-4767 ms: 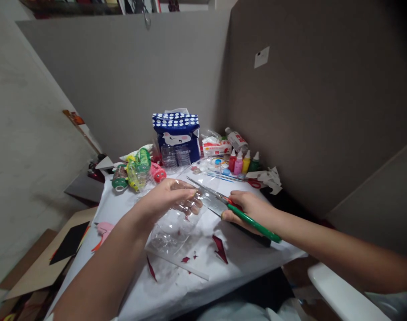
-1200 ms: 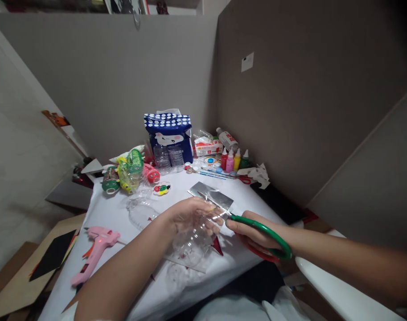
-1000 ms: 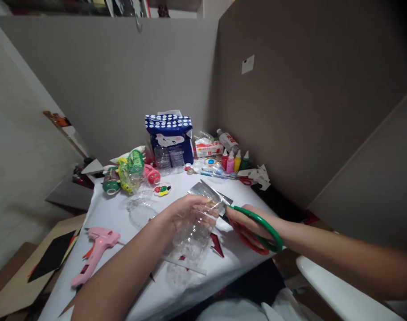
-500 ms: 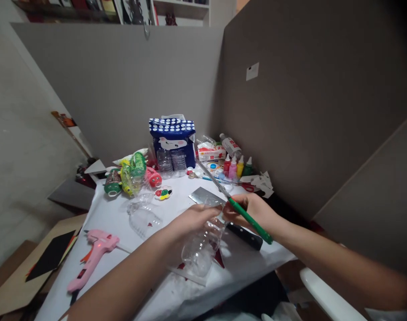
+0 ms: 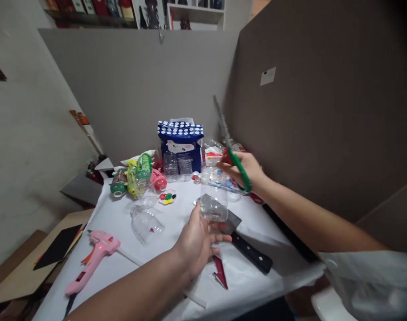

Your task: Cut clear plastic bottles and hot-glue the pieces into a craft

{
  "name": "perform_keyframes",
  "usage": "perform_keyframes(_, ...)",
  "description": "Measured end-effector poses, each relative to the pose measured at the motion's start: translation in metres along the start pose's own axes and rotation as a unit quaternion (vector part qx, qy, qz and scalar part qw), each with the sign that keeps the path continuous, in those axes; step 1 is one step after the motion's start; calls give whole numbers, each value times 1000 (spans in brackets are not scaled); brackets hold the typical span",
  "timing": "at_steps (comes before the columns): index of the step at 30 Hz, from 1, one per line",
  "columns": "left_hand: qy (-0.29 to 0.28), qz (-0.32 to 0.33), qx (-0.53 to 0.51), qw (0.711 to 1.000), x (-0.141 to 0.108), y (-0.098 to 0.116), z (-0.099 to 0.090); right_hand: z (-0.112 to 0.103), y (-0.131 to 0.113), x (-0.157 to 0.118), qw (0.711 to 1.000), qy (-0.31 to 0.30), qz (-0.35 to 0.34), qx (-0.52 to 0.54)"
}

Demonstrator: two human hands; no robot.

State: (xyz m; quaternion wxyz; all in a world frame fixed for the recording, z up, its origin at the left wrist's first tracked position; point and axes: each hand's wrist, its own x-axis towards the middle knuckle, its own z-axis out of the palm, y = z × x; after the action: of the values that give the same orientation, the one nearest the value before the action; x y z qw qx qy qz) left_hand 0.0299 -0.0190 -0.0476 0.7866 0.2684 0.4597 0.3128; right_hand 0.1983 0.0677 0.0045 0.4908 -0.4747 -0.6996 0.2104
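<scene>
My right hand (image 5: 245, 171) is closed on green-handled scissors (image 5: 240, 173), whose blades point up and away. Its fingertips are at the upper rim of a clear plastic bottle piece (image 5: 215, 200), which stands upright in the air. Beneath the piece is my left hand (image 5: 203, 243), palm up with its fingers spread and the thumb against the lower side. Behind the clear plastic lies a cleaver (image 5: 252, 252) with a black handle, flat on the white-covered table (image 5: 176, 218). A dark red scrap (image 5: 219, 273) lies near my left fingers.
At the left lies a pink glue gun (image 5: 96, 258), with another clear bottle piece (image 5: 146, 223) beyond it. Painted bottle figures (image 5: 136, 176), a blue spotted bag (image 5: 179, 138) and two clear bottle parts (image 5: 178, 167) stand at the back. Grey partitions (image 5: 139, 76) enclose the table.
The bottle piece has gone from lying tilted near the table edge to upright and farther forward. My right hand and the scissors rose, while my left hand turned palm up and its fingers spread.
</scene>
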Motion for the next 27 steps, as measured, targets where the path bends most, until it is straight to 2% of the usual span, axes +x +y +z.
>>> perform_keyframes(4,41,34,-54,997,-1,2,-1,35,10,36,997,-41,-58,-16)
perform_keyframes(7,32,39,-37,998,0,0,-1,51,16,55,993,-49,-96,-56)
perform_keyframes(11,-38,-11,70,997,9,-16,-1,69,23,64,977,-88,-144,-127)
perform_keyframes(17,-154,-83,213,961,19,-37,-2,103,38,63,948,-151,-205,-190)
perform_keyframes(23,-164,-160,316,921,24,-37,-7,122,51,76,952,-121,-194,-205)
perform_keyframes(27,-181,-140,365,903,25,-38,-12,123,53,85,957,-98,-194,-192)
